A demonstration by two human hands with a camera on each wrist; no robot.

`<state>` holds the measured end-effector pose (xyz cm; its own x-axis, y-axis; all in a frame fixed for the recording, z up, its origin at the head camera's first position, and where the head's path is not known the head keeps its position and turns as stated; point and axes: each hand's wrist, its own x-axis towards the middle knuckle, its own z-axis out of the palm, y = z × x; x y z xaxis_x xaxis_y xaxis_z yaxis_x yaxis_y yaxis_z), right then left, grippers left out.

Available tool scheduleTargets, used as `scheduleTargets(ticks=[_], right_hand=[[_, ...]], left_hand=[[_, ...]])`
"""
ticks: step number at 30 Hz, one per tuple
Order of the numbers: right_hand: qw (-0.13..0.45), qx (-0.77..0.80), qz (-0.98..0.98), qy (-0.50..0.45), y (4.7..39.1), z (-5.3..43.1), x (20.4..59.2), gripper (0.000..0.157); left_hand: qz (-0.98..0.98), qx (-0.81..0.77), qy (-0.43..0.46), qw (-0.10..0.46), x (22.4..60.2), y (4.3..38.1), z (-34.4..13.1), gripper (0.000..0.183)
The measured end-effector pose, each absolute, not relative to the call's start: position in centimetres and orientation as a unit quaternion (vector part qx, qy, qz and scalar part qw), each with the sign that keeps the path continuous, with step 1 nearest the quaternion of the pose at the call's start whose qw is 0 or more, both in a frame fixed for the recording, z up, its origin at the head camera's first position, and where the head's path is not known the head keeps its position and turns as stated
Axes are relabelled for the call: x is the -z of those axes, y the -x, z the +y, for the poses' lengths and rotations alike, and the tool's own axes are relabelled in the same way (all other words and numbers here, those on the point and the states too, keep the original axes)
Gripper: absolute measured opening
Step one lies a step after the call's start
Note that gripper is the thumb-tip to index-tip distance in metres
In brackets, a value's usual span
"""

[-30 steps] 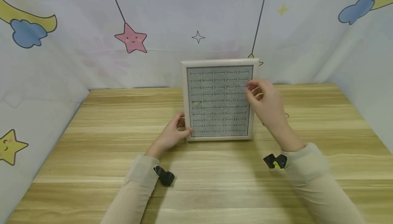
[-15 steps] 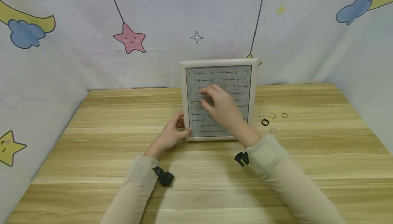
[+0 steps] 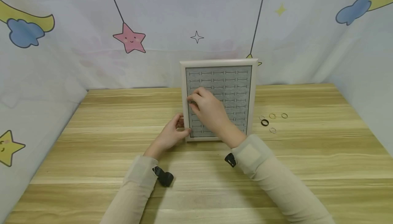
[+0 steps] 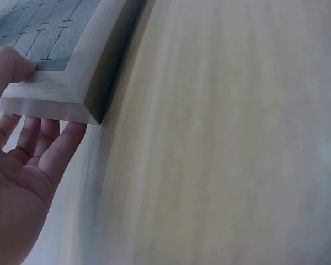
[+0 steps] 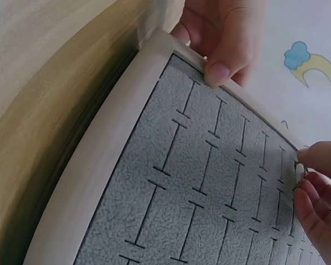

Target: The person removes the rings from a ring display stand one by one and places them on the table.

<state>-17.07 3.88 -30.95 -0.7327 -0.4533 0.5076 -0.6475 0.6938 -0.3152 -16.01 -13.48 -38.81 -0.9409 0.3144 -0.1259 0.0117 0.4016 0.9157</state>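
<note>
A ring display board (image 3: 239,109) stands upright on the table, its pale frame around grey padding cut with rows of slots. My left hand (image 3: 172,134) grips the frame's lower left edge; in the left wrist view the thumb lies over the front and the fingers are at the side. My right hand (image 3: 212,111) is at the board's left column, covering part of the slots. In the right wrist view, its thumb and fingers pinch a small ring (image 5: 300,174) at a slot. The head view hides that ring behind the hand.
Right of the board lie a black ring (image 3: 265,125), a gold ring (image 3: 272,118) and several thin rings on the wooden table (image 3: 196,190). A white cloth backdrop (image 3: 165,19) with printed stars hangs behind and at the sides.
My right hand has moved left across the board from its right edge to the ring in the left column and now pinches it. The left hand has stayed on the frame.
</note>
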Motion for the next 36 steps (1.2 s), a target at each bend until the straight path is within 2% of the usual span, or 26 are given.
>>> scheduleTargets(ticks=[11, 24, 36], right_hand=[[0.217, -0.237, -0.901, -0.291, 17.0, 4.5, 31.5, 0.010], [0.116, -0.378, -0.883, -0.253, 17.6, 5.7, 30.8, 0.010], [0.111, -0.480, -0.855, -0.160, 18.1, 9.4, 30.1, 0.016]], left_hand=[[0.827, -0.537, -0.099, 0.134, 38.6, 15.9, -13.3, 0.051], [0.825, -0.539, -0.101, 0.134, 38.5, 15.9, -13.3, 0.051], [0.830, -0.534, -0.102, 0.125, 38.8, 16.1, -13.3, 0.050]])
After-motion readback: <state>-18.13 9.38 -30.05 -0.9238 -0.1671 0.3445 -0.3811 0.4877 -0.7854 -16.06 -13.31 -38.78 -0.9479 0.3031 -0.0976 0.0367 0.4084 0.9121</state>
